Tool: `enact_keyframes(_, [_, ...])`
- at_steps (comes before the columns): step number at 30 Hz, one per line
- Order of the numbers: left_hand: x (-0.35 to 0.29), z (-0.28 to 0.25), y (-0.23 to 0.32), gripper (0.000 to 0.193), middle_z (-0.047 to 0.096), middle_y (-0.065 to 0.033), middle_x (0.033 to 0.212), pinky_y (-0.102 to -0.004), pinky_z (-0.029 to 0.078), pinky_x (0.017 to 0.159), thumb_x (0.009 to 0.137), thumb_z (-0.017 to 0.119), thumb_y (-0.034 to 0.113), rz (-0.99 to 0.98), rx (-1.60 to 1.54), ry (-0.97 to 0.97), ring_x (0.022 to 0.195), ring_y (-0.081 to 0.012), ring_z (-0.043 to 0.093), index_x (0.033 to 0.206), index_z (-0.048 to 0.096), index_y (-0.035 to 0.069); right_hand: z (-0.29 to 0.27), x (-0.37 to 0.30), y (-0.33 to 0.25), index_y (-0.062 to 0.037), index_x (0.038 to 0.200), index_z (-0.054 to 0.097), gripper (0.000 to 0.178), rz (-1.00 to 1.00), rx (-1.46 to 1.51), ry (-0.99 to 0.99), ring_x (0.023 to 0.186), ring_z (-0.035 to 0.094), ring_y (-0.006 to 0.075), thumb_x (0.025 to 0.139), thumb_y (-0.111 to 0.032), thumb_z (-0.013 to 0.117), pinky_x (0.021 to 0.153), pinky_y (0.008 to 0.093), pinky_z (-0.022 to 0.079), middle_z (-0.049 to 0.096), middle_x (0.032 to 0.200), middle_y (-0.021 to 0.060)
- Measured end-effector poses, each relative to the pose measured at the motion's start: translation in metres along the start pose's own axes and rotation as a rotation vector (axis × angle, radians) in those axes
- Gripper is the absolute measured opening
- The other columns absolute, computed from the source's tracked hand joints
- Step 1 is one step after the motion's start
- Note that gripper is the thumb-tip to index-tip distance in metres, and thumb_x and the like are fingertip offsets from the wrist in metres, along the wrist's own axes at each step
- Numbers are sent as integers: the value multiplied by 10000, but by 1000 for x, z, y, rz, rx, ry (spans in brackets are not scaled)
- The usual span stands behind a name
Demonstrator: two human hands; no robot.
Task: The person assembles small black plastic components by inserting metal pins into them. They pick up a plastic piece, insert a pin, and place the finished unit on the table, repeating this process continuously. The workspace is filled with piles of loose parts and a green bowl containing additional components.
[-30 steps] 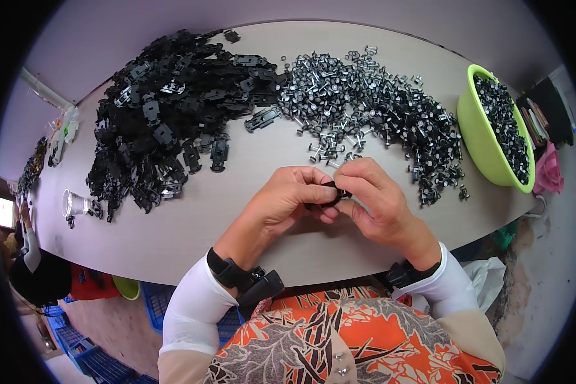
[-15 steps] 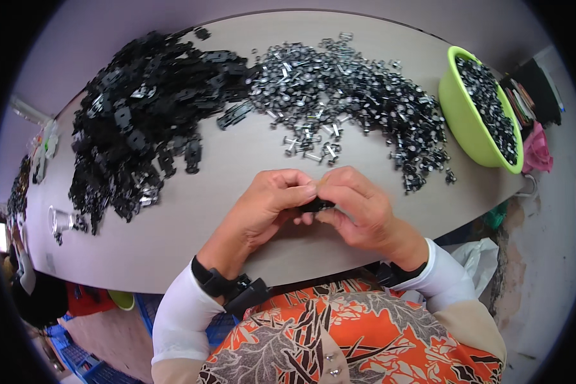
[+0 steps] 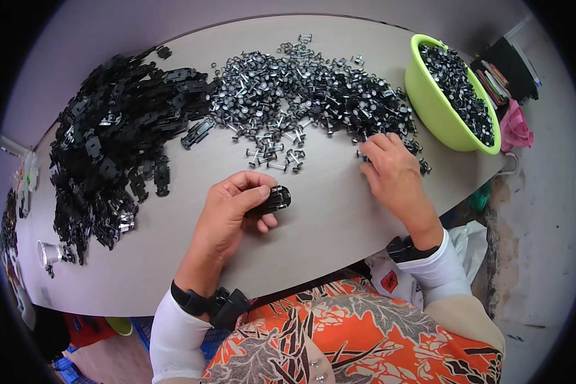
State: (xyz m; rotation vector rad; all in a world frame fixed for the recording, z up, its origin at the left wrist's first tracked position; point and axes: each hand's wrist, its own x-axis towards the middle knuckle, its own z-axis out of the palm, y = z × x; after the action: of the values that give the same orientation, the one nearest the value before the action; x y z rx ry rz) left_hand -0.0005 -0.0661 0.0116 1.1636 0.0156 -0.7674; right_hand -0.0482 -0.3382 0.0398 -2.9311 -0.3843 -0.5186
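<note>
My left hand (image 3: 227, 208) is closed around a black toy car chassis (image 3: 278, 200), pinched between thumb and fingers above the table. The chassis's far end sticks out past my fingertips. Over at the right, my right hand (image 3: 390, 169) is at the near edge of a heap of wheel axles (image 3: 301, 89), short silvery rods with black wheels at both ends. Its thumb and fingers are bent together on a wheel axle (image 3: 361, 154), mostly hidden by the fingertips. Several loose axles (image 3: 275, 157) lie between my hands and the heap.
A large pile of black chassis parts (image 3: 102, 147) covers the table's left side. At the right edge stands a lime-green basin (image 3: 422, 96) full of axles. A small clear cup (image 3: 48, 254) sits at the left. Beyond the basin are a pink cloth (image 3: 515, 128) and some books (image 3: 493, 83).
My hands, together before, are now apart. The right one has moved away to the axle heap; the left keeps the chassis and has shifted slightly left. The whole view has turned a little.
</note>
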Motion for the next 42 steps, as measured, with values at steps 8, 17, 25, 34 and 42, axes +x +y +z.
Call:
enact_keyframes(8, [-1, 2, 3, 234, 660, -94, 886, -238, 542, 552, 915, 599, 151, -68, -11, 22, 654, -151, 662, 1084, 602, -11, 18, 6, -13, 13, 813, 588, 77, 46, 489, 39, 678, 587, 310, 753, 60, 574, 601, 379, 464, 570, 777, 132])
enact_keyframes(17, [1, -4, -3, 276, 668, -112, 886, -276, 576, 600, 919, 594, 161, -29, 5, 19, 678, -172, 679, 1127, 591, -20, 6, -5, -40, -10, 867, 595, 114, 17, 679, -77, 678, 609, 273, 762, 33, 592, 590, 350, 476, 593, 882, 99])
enact_keyframes(25, [1, -1, 1, 245, 662, -112, 905, -255, 567, 572, 915, 608, 142, -25, -6, 13, 700, -173, 674, 1095, 602, -24, 28, -2, -63, -41, 812, 529, 104, -258, 391, -160, 790, 547, 267, 734, -29, 598, 631, 383, 482, 478, 818, 74])
enact_keyframes(34, [1, -2, 0, 272, 665, -117, 897, -258, 567, 573, 917, 614, 170, -32, 7, 29, 704, -182, 680, 1106, 600, -25, 11, -3, -43, -55, 708, 531, 106, -483, 393, -27, 805, 555, 245, 698, -74, 634, 635, 342, 474, 517, 798, 61])
enact_keyframes(42, [1, -3, 2, 334, 669, -158, 934, -287, 584, 614, 946, 569, 217, -22, 30, 26, 727, -215, 693, 1152, 578, -45, 19, -14, -72, -50, 785, 582, 61, -48, 208, -234, 797, 590, 251, 748, -57, 631, 578, 383, 484, 538, 832, 81])
